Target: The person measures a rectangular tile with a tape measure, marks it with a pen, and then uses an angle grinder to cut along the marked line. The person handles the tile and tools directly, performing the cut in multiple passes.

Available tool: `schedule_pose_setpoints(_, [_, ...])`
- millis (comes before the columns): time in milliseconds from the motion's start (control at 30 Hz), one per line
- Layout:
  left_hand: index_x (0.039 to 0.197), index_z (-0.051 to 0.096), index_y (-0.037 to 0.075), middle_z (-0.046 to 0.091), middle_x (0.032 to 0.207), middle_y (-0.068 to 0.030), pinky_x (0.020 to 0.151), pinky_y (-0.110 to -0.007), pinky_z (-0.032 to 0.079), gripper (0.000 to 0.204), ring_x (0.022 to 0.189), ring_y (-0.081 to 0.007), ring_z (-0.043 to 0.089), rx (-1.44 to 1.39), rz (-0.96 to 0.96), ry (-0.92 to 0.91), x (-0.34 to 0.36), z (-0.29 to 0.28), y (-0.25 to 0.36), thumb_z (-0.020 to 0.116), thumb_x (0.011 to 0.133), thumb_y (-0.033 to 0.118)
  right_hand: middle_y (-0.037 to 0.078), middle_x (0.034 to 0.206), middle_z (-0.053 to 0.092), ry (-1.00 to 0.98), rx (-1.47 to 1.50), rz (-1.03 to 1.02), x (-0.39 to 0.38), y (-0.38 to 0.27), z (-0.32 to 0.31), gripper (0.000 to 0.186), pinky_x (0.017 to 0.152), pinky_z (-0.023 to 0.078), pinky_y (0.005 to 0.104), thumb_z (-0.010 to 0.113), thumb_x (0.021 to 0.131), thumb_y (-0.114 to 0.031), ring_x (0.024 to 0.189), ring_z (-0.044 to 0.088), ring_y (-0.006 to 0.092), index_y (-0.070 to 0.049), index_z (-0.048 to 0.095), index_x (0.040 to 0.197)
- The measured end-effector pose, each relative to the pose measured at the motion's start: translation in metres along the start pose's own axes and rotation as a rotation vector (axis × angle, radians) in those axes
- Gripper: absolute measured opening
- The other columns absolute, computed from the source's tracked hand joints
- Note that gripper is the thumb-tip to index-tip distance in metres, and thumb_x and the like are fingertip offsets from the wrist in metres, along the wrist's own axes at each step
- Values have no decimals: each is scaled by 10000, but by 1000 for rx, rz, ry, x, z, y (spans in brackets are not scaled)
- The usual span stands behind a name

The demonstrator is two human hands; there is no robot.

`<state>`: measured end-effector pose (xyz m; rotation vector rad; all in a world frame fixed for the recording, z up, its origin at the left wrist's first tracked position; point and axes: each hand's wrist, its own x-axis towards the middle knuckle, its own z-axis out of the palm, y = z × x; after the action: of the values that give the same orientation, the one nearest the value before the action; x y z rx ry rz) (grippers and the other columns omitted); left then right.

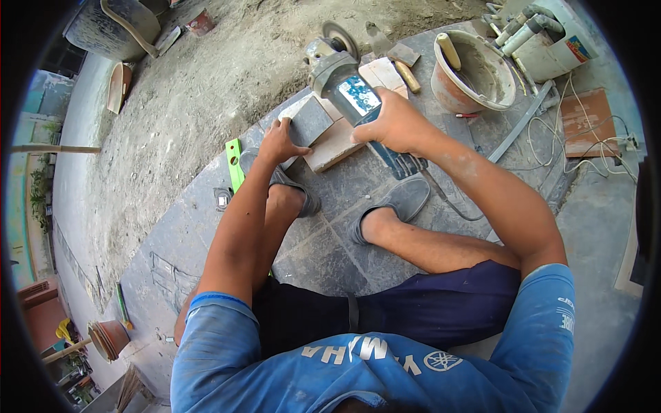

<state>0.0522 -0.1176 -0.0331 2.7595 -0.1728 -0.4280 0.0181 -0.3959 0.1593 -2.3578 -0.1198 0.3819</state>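
My right hand (396,125) is wrapped round the body of a blue-green angle grinder (335,74), whose disc (340,36) is at its far end and raised. Its cord runs back past my right forearm. With my left hand (277,142) I hold a grey tile (312,122) by its left side, the thumb at the near edge and the fingers over the far corner. The tile rests on pale tile pieces (332,147) stacked on the floor. The grinder is to the right of the tile, apart from it. Whether the disc spins cannot be told.
A bright green level (234,164) lies left of my left shoe. Beyond the grinder are a trowel (407,74) and a bucket of grey mortar (475,72). Loose cables (571,155) and a metal bar (521,124) lie to the right. Sandy ground (200,103) borders the tiled floor.
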Motion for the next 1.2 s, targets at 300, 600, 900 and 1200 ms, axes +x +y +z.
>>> schedule_pose_setpoints(300, [1012, 684, 58, 696, 1018, -139, 892, -418, 502, 354, 982, -314, 643, -498, 127, 59, 24, 18, 2, 813, 730, 228, 309, 1064, 668, -47, 261, 23, 26, 14, 79, 653, 910, 529, 486, 792, 646, -286, 1035, 655, 453, 49, 527, 1141])
schedule_pose_setpoints(600, [1050, 691, 57, 696, 1070, -132, 924, -415, 487, 410, 1025, -311, 650, -344, 84, 110, 21, 9, 5, 806, 726, 282, 293, 1066, 671, -85, 325, 17, 27, 31, 66, 680, 913, 528, 489, 802, 677, -277, 1030, 664, 442, 36, 497, 1197])
schedule_pose_setpoints(900, [1217, 534, -31, 513, 1240, -225, 1022, -453, 438, 837, 1192, -412, 507, -181, 33, 153, 32, 35, -33, 893, 516, 251, 274, 1088, 675, -77, 264, 76, 22, 40, 52, 638, 926, 537, 458, 796, 699, -245, 1049, 669, 416, 38, 499, 1187])
schedule_pose_setpoints(1200, [1213, 565, 17, 652, 1143, -125, 920, -362, 512, 357, 1038, -257, 648, -1012, -160, 32, -3, 3, 24, 631, 935, 233, 297, 1066, 674, -51, 281, 68, 28, 23, 79, 655, 908, 537, 477, 788, 681, -257, 1023, 667, 446, 50, 505, 1186])
